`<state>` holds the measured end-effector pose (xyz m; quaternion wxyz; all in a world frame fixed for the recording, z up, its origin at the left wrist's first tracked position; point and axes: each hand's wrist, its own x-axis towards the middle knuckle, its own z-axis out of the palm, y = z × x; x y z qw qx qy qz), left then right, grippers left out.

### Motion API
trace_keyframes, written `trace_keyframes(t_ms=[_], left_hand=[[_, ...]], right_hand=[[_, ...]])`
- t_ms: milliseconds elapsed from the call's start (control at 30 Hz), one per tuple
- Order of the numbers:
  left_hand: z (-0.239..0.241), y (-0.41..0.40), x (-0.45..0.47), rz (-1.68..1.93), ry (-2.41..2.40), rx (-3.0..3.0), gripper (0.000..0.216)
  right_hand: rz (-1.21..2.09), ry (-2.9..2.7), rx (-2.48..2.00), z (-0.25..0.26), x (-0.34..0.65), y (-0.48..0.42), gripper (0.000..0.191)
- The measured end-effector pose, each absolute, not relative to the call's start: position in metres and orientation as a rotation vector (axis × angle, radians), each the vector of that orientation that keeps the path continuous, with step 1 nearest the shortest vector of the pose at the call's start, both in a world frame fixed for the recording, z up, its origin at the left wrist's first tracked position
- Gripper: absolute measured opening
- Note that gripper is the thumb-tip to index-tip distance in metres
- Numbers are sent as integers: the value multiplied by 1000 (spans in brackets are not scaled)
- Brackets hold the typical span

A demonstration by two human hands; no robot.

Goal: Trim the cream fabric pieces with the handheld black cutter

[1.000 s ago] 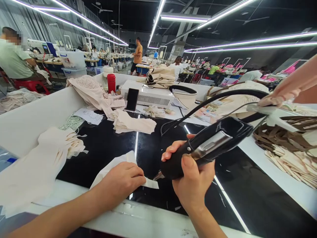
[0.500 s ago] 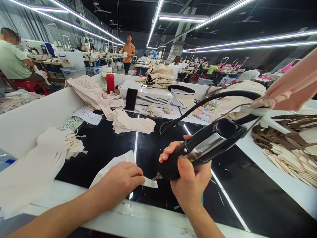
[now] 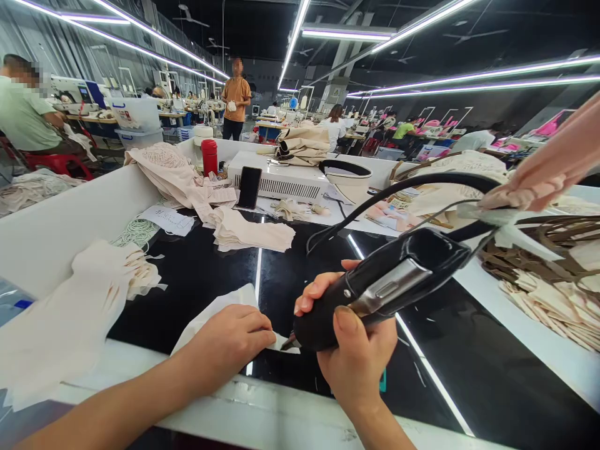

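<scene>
My left hand [image 3: 234,334] rests on a white fabric piece [image 3: 222,304] at the near side of the glossy black tabletop [image 3: 197,269], fingers together, pinning it down; a narrow end sticks out past the fingertips. In my right hand [image 3: 359,353] is a black corded power tool [image 3: 370,297] with a metal strip along its upper side. My thumb lies near that strip and my fingers wrap round the body. The tool is tilted, and its narrow metal tip [image 3: 289,342] meets the projecting end of the fabric, close to my left fingertips.
Stacked cream fabric pieces [image 3: 250,230] lie ahead, with more fabric [image 3: 70,312] at left. A phone [image 3: 249,187] leans against a white box [image 3: 281,178] beside a red bottle [image 3: 209,156]. Brown straps [image 3: 520,250] lie right. A cable [image 3: 398,184] arches from the tool. People sit and stand beyond.
My right hand has moved the tool slightly left and down, bringing its tip onto the fabric end. My left hand has barely shifted. A standing person in the background has moved a little left.
</scene>
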<state>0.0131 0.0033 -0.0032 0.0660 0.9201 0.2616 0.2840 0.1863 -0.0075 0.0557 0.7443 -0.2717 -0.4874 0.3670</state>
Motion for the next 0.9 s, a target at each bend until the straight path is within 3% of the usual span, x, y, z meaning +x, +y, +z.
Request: trace_keyframes(t_ms=[333, 900], left_hand=[[-3, 3, 13, 843, 796, 2791, 16], [-2, 3, 13, 805, 803, 2788, 15]], right_hand=[[806, -1112, -606, 52, 185, -5, 30], [699, -1054, -690, 55, 193, -9, 34]])
